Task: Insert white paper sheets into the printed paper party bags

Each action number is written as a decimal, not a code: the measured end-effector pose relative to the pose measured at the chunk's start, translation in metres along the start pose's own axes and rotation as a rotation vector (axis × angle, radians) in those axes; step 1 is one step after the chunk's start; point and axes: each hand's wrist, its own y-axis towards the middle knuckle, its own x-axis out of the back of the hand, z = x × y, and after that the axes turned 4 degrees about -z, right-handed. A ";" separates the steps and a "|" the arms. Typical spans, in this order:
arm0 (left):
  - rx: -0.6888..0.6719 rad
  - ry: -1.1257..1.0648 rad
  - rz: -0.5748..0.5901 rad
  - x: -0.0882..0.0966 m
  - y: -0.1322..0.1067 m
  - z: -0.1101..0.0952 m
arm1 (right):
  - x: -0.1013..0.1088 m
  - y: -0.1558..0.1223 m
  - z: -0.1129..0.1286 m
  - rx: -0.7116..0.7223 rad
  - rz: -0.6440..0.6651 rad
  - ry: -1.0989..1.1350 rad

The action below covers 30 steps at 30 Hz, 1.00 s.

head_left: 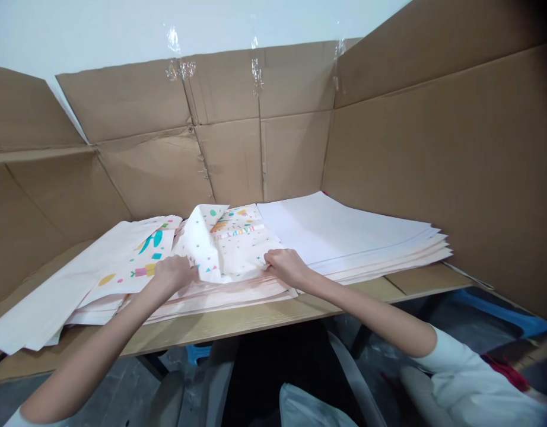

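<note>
A white printed sheet (242, 252) with small coloured shapes and "HAPPY" lettering is held at its near edge by both my hands. My left hand (174, 271) is closed on its left near corner, where the sheet buckles and folds up. At the right near corner, my right hand (286, 264) pinches the edge. Beneath it lies a pile of sheets (220, 293) with pinkish edges. Beside my left hand are more printed sheets (140, 255) with green, yellow and pink figures. Whether the sheet is paper or thin cloth, I cannot tell.
A stack of plain white sheets (344, 228) lies on the right of the wooden table (255, 320). Cardboard panels (229, 148) stand along the back and both sides, taped to the wall. Under the table on the right is a blue stool (500, 311).
</note>
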 end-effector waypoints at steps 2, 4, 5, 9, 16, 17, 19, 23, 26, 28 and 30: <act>-0.054 0.065 -0.114 0.002 -0.013 -0.004 | 0.003 0.004 -0.001 0.001 -0.004 -0.004; -0.234 0.110 -0.280 0.006 -0.023 -0.012 | 0.006 0.009 0.001 -0.013 0.013 -0.009; -0.379 0.096 -0.342 0.008 -0.026 -0.017 | 0.008 0.011 0.001 -0.020 0.016 -0.008; -0.765 -0.077 -0.384 0.008 -0.025 -0.034 | 0.013 0.019 0.000 -0.047 0.008 -0.009; -0.560 -0.460 -0.193 -0.001 0.011 -0.047 | 0.014 0.024 -0.018 -0.092 -0.001 -0.060; -0.508 -0.487 -0.176 -0.001 0.016 -0.050 | 0.014 0.024 -0.020 -0.092 0.003 -0.067; -0.419 -0.527 -0.183 -0.003 0.026 -0.057 | 0.016 0.024 -0.023 -0.091 0.011 -0.070; -0.395 -0.823 -0.066 -0.005 0.041 -0.071 | 0.017 0.022 -0.023 -0.043 -0.051 -0.046; -0.332 -1.085 0.063 -0.008 0.047 -0.074 | 0.013 0.013 -0.018 0.085 -0.234 -0.085; -0.303 -1.161 0.042 -0.010 0.050 -0.074 | 0.008 0.003 -0.014 0.158 -0.355 -0.123; -0.318 -1.158 -0.034 -0.010 0.053 -0.072 | 0.003 -0.008 -0.008 0.230 -0.429 -0.123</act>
